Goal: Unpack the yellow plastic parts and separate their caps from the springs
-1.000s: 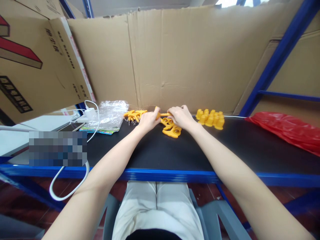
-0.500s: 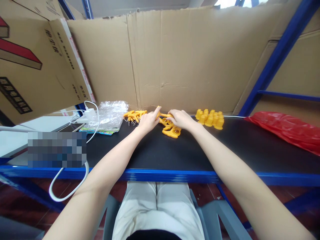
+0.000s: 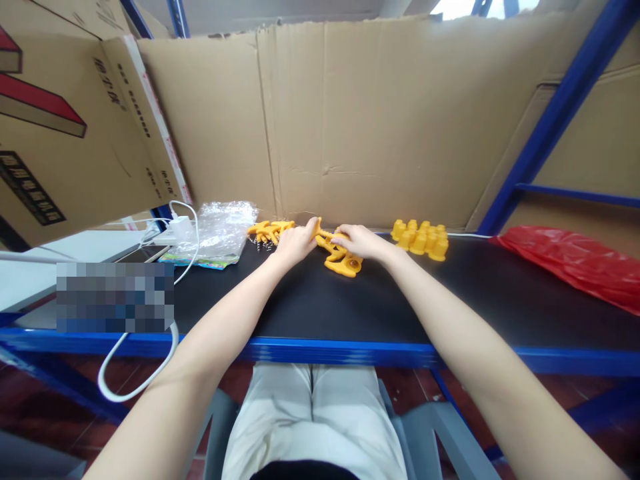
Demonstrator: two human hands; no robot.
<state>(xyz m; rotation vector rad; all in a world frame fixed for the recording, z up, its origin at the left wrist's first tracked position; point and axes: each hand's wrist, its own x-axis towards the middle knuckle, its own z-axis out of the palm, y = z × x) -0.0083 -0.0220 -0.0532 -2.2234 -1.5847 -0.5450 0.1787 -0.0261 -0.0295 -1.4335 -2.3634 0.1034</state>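
Note:
My left hand (image 3: 297, 243) is closed on an orange-yellow plastic piece (image 3: 318, 229) that shows beside its thumb. Close by on the right, my right hand (image 3: 367, 243) has its fingers bent over an orange-yellow part at the same spot; whether both hands grip one piece cannot be made out. Under and in front of them lie several flat, curved orange-yellow plastic pieces (image 3: 343, 268), the nearest with a dark round spot. To the left of my left hand is a pile of similar orange-yellow pieces (image 3: 273, 229) with small metal chains or springs hanging at their front.
Several yellow cup-shaped parts (image 3: 423, 239) stand in rows at right. A red plastic bag (image 3: 570, 263) lies at the far right. Clear plastic wrap (image 3: 225, 230), a white charger with cable (image 3: 181, 230) and a pale flat device (image 3: 65, 260) are at left. Cardboard (image 3: 400, 120) walls the back.
My right hand's fingers have shifted slightly on the orange-yellow part, and the hand sits a little lower. My left hand stays nearly in place. The piles look unchanged.

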